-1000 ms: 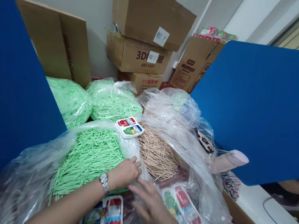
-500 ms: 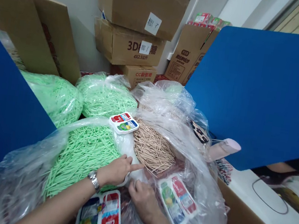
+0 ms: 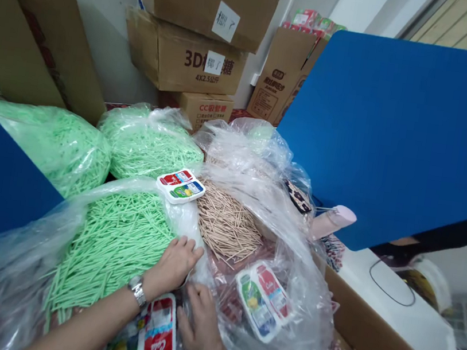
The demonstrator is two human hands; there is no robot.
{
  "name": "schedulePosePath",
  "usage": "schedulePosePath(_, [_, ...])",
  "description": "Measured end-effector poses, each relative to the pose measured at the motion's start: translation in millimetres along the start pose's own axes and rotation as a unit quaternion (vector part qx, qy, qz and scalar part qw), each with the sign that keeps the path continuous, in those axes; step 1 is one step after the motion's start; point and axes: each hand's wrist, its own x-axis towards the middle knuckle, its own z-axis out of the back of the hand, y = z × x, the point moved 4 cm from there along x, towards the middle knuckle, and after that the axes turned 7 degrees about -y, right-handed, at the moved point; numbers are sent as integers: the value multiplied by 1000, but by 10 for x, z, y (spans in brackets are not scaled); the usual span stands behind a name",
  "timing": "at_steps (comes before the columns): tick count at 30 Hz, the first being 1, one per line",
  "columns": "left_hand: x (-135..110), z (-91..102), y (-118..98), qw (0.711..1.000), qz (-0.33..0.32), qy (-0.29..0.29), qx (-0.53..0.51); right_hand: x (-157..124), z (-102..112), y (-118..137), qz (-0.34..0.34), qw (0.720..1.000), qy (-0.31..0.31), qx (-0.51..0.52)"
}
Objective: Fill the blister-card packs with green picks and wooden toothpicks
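Note:
My left hand (image 3: 175,262), with a metal watch (image 3: 138,290) on its wrist, has its fingers curled over the bunched rim of a clear plastic bag (image 3: 194,221). That rim runs between the thin green sticks (image 3: 120,240) and the thin tan sticks (image 3: 229,221). Lower and to the right, my right hand (image 3: 201,327) has its thumb and forefinger spread apart beside the plastic. A two-part Cola-labelled pack (image 3: 159,335) lies under my forearms, partly covered. Another such pack (image 3: 263,300) rests on the plastic at right, and a smaller one (image 3: 180,185) lies above my left hand.
Tied bags of green sticks (image 3: 151,143) stand behind. Cardboard boxes (image 3: 188,61) are stacked against the wall. Blue panels (image 3: 395,134) flank both sides. At right are a pale pink cylinder (image 3: 333,222), a white table (image 3: 402,332) and an open carton (image 3: 387,347) with striped sticks.
My left forefinger, stretched out before, is now curled in. My right thumb and forefinger have parted from a pinch, and that hand sits slightly lower. The whole view has shifted.

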Motion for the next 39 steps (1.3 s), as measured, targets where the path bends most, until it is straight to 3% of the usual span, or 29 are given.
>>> schedulePosePath(2, [-34, 11, -27, 1000, 6, -3, 20, 47, 210, 79, 28, 997, 62, 22])
schedulePosePath(5, [-67, 24, -219, 996, -31, -49, 61, 264, 717, 38, 51, 990, 133, -2])
schedulePosePath(8, [-62, -3, -574, 984, -151, -86, 30, 646, 1233, -287, 22, 981, 104, -160])
schedulePosePath(10, [-41, -70, -770, 977, -203, -55, -31, 842, 1368, -596, -1, 932, 179, -316])
schedulePosePath(11, [-28, -116, -828, 977, -205, -27, -58, 915, 1391, -723, -4, 921, 199, -334])
schedulePosePath(14, [-25, -240, -849, 983, -159, 38, -90, 1013, 1310, -962, 2, 902, 240, -360])
schedulePosePath(18, [-125, -266, -763, 985, -146, 50, -82, 1008, 1136, -973, 20, 898, 258, -356])
schedulePosePath(23, [-197, -246, -731, 982, -167, 47, -78, 956, 1030, -817, 30, 909, 253, -329])
schedulePosePath(27, [-203, -284, -726, 982, -168, 53, -71, 926, 852, -753, 47, 929, 275, -244])
schedulePosePath(33, [-229, -233, -718, 982, -158, 68, -74, 1114, 771, -753, 23, 952, 231, -198])
schedulePosePath(39, [-228, -191, -704, 982, -141, 92, -88, 1071, 513, -626, 11, 960, 225, -164])
